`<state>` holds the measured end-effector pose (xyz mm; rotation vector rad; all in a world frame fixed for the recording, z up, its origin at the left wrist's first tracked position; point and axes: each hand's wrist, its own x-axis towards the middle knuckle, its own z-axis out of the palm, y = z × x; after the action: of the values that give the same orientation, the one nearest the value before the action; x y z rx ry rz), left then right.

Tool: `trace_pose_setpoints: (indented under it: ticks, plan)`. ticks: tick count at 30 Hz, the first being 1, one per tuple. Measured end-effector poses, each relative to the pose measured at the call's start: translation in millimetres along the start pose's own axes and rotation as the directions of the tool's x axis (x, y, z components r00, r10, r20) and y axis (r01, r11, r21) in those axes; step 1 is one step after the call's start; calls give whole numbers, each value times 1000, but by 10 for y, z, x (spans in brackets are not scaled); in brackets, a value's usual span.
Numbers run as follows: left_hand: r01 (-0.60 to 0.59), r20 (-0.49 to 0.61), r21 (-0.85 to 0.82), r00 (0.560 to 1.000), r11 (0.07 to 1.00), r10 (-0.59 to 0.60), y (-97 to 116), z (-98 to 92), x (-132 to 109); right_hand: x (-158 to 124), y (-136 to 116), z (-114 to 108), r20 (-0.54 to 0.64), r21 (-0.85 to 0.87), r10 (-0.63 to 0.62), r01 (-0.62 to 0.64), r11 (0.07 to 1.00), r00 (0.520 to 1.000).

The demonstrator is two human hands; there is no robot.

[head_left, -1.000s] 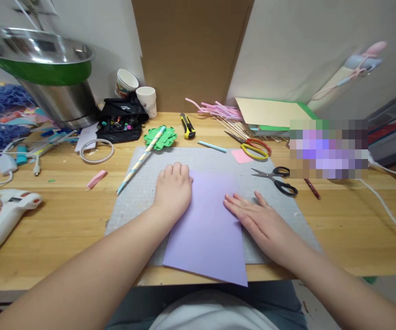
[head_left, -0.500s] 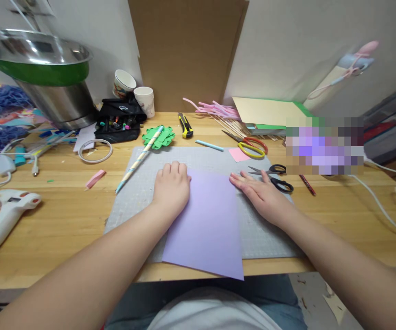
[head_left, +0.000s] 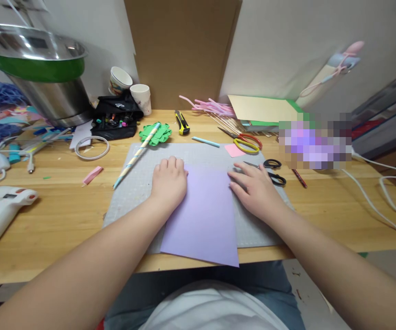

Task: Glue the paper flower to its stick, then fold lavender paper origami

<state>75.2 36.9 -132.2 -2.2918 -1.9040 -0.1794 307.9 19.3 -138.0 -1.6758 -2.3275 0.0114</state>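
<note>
A sheet of light purple paper (head_left: 203, 215) lies on the grey cutting mat (head_left: 125, 201), its near edge hanging past the mat and reaching the table's front edge. Closed with curled fingers, my left hand (head_left: 168, 181) is at the sheet's upper left edge, the thumb side against the paper. My right hand (head_left: 254, 188) rests open on the mat, fingers spread, fingertips at the paper's right edge. Black-handled scissors (head_left: 275, 176) lie just beyond it, their blades partly hidden by the hand.
Behind the mat are a yellow box cutter (head_left: 182, 123), red-and-yellow-handled scissors (head_left: 247, 143), a pink paper square (head_left: 235, 150) and a blue stick (head_left: 205, 141). A striped paper straw (head_left: 136, 158) leans on green cut paper (head_left: 161, 135). A glue gun (head_left: 7, 208) lies far left.
The view has shifted slightly. My right hand's fingers have spread and lifted a little along the paper's right edge; my left hand stays at the left edge.
</note>
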Motion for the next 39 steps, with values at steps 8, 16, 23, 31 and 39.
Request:
trace_pose_setpoints:
  ticks: [8,16,23,31,39]
  plan:
    - [-3,-7,21,1000,1000,3,-3,1,3,15,-172,13,-90,-162,-2,-13,987,996]
    - [-3,5,23,1000,1000,3,-1,12,9,-152,-235,87,-125,-86,32,-43,995,992]
    - [-3,7,26,1000,1000,3,3,21,15,-241,-307,82,-81,-163,72,-84,983,994]
    - [2,1,16,1000,1000,-2,-2,37,10,-435,-409,-37,5,-190,-11,12,982,1000]
    - [1,-3,1,1000,1000,-1,-4,34,7,-744,-536,-206,97,-179,-46,63,982,994]
